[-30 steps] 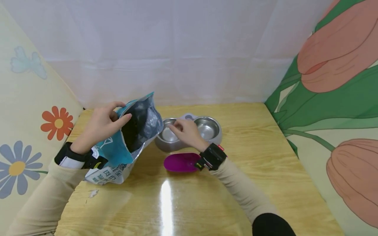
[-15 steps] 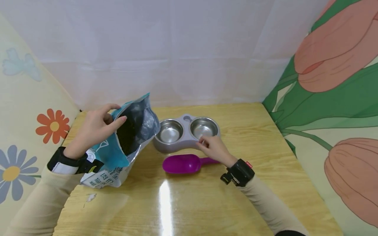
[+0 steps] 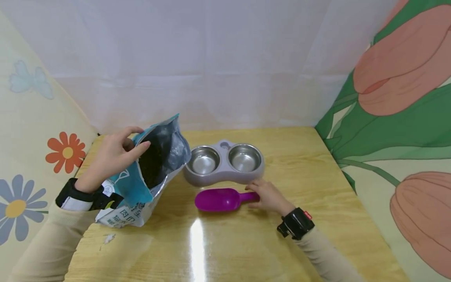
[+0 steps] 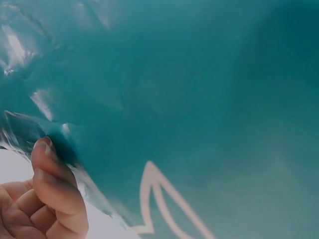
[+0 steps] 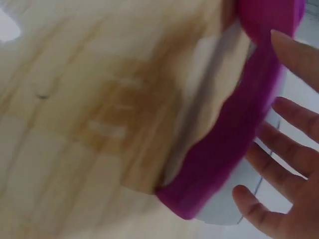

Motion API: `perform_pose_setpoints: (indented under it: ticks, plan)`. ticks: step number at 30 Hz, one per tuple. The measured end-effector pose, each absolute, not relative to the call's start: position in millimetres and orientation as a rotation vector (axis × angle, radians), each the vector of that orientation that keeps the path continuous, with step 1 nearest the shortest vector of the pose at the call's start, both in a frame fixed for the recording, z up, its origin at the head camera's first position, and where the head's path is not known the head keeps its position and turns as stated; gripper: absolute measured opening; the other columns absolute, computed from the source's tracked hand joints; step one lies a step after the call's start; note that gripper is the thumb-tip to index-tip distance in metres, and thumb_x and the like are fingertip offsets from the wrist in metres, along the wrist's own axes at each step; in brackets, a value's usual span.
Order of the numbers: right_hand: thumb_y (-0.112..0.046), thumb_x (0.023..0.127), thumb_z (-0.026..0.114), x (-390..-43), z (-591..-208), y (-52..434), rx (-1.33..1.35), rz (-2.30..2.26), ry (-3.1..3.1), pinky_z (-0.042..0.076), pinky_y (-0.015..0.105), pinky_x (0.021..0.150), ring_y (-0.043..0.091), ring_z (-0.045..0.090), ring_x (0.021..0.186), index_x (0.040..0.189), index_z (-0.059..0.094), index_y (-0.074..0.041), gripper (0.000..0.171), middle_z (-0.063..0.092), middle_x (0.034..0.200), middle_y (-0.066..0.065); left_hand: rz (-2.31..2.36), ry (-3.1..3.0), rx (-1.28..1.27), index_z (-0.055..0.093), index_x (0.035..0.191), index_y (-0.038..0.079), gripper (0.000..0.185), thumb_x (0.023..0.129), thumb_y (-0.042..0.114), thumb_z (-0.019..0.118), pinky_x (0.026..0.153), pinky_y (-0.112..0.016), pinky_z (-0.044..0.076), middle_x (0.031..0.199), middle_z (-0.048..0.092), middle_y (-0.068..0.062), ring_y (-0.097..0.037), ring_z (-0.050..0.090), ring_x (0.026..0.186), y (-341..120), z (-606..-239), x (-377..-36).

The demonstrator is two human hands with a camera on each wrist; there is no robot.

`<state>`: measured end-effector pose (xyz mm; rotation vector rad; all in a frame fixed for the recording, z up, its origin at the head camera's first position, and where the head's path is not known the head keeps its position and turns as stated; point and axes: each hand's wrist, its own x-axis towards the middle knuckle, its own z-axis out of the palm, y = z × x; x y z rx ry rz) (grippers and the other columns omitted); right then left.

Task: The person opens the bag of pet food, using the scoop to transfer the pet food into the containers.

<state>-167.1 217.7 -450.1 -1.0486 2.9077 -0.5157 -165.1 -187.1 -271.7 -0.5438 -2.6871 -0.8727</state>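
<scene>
My left hand [image 3: 114, 158] pinches the open rim of a blue-and-white bag [image 3: 132, 182], thumb inside the mouth. The bag leans on the table, its silver lining showing and dark contents inside. In the left wrist view, curled fingers [image 4: 57, 194] lie against the bag's teal outer face [image 4: 164, 89]. A magenta scoop [image 3: 216, 199] lies on the table, handle pointing right. My right hand [image 3: 269, 197] is at the handle's end. In the right wrist view, its spread fingers [image 5: 294, 144] are alongside the scoop's handle [image 5: 232, 129], not wrapped round it; contact is unclear.
Behind the scoop stands a grey double pet bowl [image 3: 224, 170] with two bare steel dishes. The wooden table [image 3: 282, 250] meets a white cloth backdrop [image 3: 246, 78]. Flower-printed panels flank both sides. A small whitish patch [image 3: 109, 238] marks the table at front left.
My right hand has moved from over the double bowl, rightward and toward me, down to the scoop's handle. The left hand keeps its hold on the bag.
</scene>
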Motion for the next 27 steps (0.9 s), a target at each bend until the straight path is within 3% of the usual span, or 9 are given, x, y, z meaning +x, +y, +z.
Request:
perform_pose_setpoints:
  ticks: [9,17,27]
  plan:
    - [-0.022,0.063,0.08,-169,-469,218,-1.051,-0.534,2.903,0.045,0.043,0.077,0.026,0.057,0.087,0.1,0.064,-0.004,0.044,0.063,0.095,0.01,-0.87,-2.679,-0.533,0.053,0.115,0.003,0.036,0.087,0.024,0.061,0.038,-0.027,0.029,0.05,0.04,0.0,-0.014,0.036,0.04,-190,-273,-165]
    - [-0.016,0.063,0.077,-169,-477,215,-1.038,-0.636,2.906,0.042,0.028,0.06,0.01,0.049,0.063,0.074,0.058,-0.015,0.022,0.052,0.068,-0.009,-0.867,-2.67,-0.531,0.054,0.115,0.003,0.037,0.087,0.025,0.062,0.039,-0.027,0.029,0.05,0.042,0.001,-0.013,0.037,0.041,-190,-274,-165]
    - [-0.024,0.075,0.073,-158,-472,219,-1.045,-0.781,2.822,0.037,0.021,0.053,0.002,0.043,0.057,0.084,0.062,-0.014,0.017,0.05,0.065,-0.012,-0.903,-2.696,-0.505,0.051,0.116,0.001,0.038,0.087,0.025,0.061,0.038,-0.027,0.03,0.051,0.043,-0.001,-0.016,0.038,0.041,-190,-275,-166]
